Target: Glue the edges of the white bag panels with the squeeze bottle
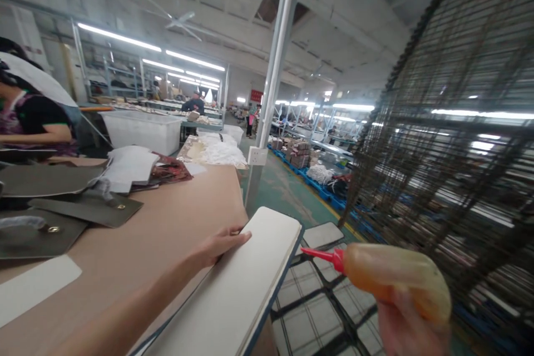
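Note:
My left hand (225, 243) is closed on the left edge of a long white panel (254, 272) with rounded corners, its thumb lying on the white face. A dark blue layer shows along the panel's edge, which overhangs the table's right side. In my right hand (411, 317) is a squeeze bottle (392, 272) of amber liquid, tilted with its red nozzle (321, 255) pointing left. The nozzle tip is close to the panel's right edge; whether it touches cannot be made out.
Dark grey-green pieces with handles (95, 203) and white sheets (129, 167) lie on the brown table (187, 206). A metal post (273, 67) rises at its far corner. To the right stands a tall wire rack (438, 139); below lie white panels (308, 295). A person (37, 117) sits at left.

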`<state>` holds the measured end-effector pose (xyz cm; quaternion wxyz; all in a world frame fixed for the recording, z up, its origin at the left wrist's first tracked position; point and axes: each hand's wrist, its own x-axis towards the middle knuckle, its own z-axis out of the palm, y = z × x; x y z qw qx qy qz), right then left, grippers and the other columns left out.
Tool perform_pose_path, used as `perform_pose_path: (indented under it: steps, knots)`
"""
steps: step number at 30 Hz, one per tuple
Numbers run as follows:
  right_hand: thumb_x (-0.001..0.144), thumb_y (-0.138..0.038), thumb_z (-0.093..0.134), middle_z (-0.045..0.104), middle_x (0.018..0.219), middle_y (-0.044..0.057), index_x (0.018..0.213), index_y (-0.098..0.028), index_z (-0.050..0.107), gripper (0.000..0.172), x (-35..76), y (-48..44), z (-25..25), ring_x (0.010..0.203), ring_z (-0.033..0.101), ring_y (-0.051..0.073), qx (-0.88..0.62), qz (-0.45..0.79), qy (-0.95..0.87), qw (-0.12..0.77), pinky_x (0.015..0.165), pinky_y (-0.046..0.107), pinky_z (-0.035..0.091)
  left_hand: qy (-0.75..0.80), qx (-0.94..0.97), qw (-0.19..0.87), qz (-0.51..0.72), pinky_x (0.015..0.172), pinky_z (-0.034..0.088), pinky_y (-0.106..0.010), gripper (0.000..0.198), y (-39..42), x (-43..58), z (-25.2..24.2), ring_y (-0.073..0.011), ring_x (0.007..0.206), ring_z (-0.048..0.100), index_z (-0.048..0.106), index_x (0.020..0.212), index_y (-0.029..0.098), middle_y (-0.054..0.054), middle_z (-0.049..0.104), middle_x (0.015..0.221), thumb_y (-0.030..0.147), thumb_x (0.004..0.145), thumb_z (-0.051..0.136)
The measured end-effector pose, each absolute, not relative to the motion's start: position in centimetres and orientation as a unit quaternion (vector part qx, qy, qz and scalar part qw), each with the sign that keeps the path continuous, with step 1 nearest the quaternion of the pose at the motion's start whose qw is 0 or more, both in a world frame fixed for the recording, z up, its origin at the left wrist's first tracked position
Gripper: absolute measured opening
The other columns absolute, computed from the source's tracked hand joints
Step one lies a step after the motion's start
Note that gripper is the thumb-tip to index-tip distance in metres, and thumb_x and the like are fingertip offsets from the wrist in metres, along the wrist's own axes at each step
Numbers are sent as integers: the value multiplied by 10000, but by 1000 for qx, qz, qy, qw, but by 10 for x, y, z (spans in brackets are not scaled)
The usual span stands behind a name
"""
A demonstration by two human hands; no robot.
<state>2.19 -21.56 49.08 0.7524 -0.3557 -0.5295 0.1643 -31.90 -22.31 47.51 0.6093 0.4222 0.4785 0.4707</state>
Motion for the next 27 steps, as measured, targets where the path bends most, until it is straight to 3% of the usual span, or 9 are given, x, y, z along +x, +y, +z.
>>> perform_pose_path:
  steps: [4, 7, 18, 23, 25, 27]
  knots:
    - [568, -287, 831, 620, 935, 16, 1092, -198, 618, 573, 13, -211, 505, 809, 584, 152, -320, 266, -430, 801, 675, 217, 502, 477, 430, 611, 462, 632, 539, -252, 673, -229, -313, 483, -193, 742, 683, 629, 1094, 153, -80, 737, 923, 552, 574, 782]
    - [440, -212, 873, 636, 973, 23, 1062, -177, 632, 668, 8, -211, 510, 845, 590, 155, -312, 314, -385, 809, 716, 202, 498, 477, 435, 610, 460, 607, 533, -243, 677, -230, -310, 486, -185, 722, 680, 623, 1110, 153, -79, 739, 917, 562, 590, 769]
    - [526, -266, 845, 688, 866, 43, 1071, -179, 631, 592, 30, -215, 482, 832, 655, 258, -339, 302, -499, 738, 693, 310, 570, 487, 417, 604, 474, 609, 539, -249, 646, -226, -313, 479, -198, 718, 690, 643, 1074, 162, -76, 741, 898, 541, 571, 788]
    - [564, -254, 821, 699, 859, 64, 782, -176, 653, 286, 36, -219, 469, 791, 673, 269, -371, 230, -581, 687, 640, 317, 591, 485, 414, 604, 478, 605, 541, -257, 653, -224, -313, 478, -204, 722, 690, 634, 1089, 164, -79, 740, 906, 527, 570, 794]
    - [577, -285, 820, 703, 897, 75, 790, -177, 641, 298, 31, -226, 464, 764, 677, 254, -392, 232, -576, 678, 618, 296, 588, 483, 417, 604, 478, 608, 541, -257, 655, -224, -313, 479, -201, 722, 688, 635, 1085, 161, -79, 739, 906, 527, 566, 796]
    - [598, -332, 815, 705, 903, 69, 939, -183, 630, 415, 21, -237, 460, 759, 677, 239, -396, 289, -539, 685, 619, 280, 580, 482, 420, 605, 476, 612, 541, -261, 664, -224, -314, 479, -202, 715, 686, 640, 1071, 151, -83, 739, 892, 537, 554, 797]
